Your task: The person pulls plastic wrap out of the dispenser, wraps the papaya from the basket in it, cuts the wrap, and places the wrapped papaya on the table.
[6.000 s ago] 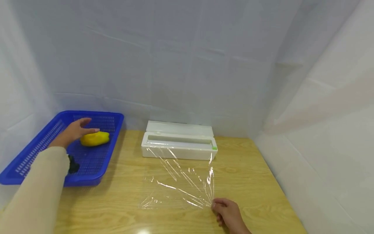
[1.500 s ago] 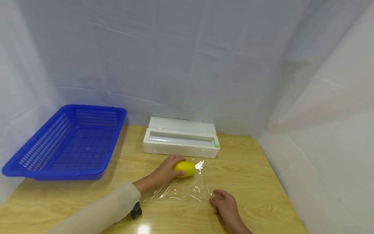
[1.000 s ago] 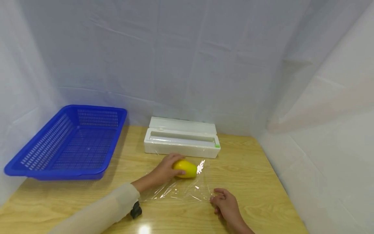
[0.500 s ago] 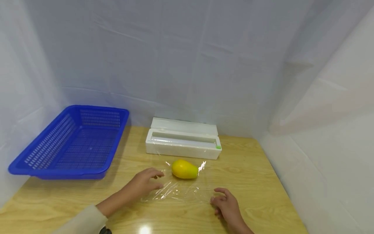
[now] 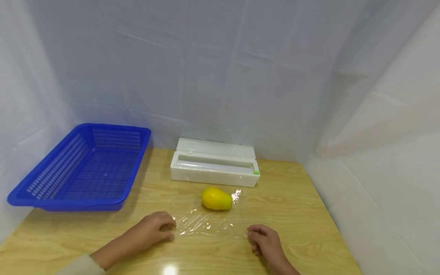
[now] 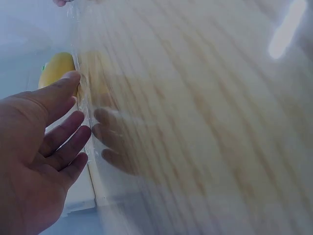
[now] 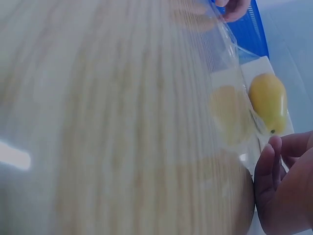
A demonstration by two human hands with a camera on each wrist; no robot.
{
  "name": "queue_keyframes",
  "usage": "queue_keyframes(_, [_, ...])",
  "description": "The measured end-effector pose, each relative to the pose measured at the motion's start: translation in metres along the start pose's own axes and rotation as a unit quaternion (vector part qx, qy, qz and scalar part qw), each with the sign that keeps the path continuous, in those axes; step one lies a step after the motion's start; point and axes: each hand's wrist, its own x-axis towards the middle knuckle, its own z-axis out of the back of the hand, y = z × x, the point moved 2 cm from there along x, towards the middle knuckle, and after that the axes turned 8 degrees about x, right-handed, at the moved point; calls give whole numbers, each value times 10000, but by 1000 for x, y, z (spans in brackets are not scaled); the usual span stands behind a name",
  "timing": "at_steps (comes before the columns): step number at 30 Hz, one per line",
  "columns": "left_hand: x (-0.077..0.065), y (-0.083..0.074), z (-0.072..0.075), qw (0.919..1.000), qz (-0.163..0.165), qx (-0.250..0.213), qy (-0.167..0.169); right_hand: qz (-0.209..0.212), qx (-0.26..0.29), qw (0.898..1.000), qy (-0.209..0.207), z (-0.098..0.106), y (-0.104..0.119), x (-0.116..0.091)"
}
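The yellow fruit (image 5: 215, 198) lies sideways on the clear wrap (image 5: 196, 224), before the white box (image 5: 213, 176), its weight probably steadying the sheet. The right hand (image 5: 269, 245) pinches the near right corner, likely keeping it spread; the left hand (image 5: 148, 231), loose and ungrasping, is at the left corner, contact unclear from here.

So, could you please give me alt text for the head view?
A yellow fruit lies on clear film on a wooden table, with a person's left hand and right hand by the film's near corners. Behind stands an open white box; to the left, a blue basket.
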Motion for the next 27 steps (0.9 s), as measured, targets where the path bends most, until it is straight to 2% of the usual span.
queue_keyframes(5, [-2,2,-1,9989,-356,317,-51,-104,-58,9999,47,2,-1,1])
queue_keyframes(10, [-2,3,-1,9975,-493,497,-72,-52,-16,9996,284,5,1,0])
queue_keyframes(14, [-2,1,-1,9957,-660,573,-310,363,-556,9950,747,8,5,-1])
queue_keyframes(17, [-3,0,0,9955,-597,574,-462,821,-1251,9846,905,11,8,-1])
queue_keyframes(22, [-1,-2,3,9961,-279,564,-626,1410,-1855,9715,426,11,13,3])
queue_keyframes(27, [4,-5,12,9945,-63,597,-856,1535,-1892,9699,-19,10,21,7])
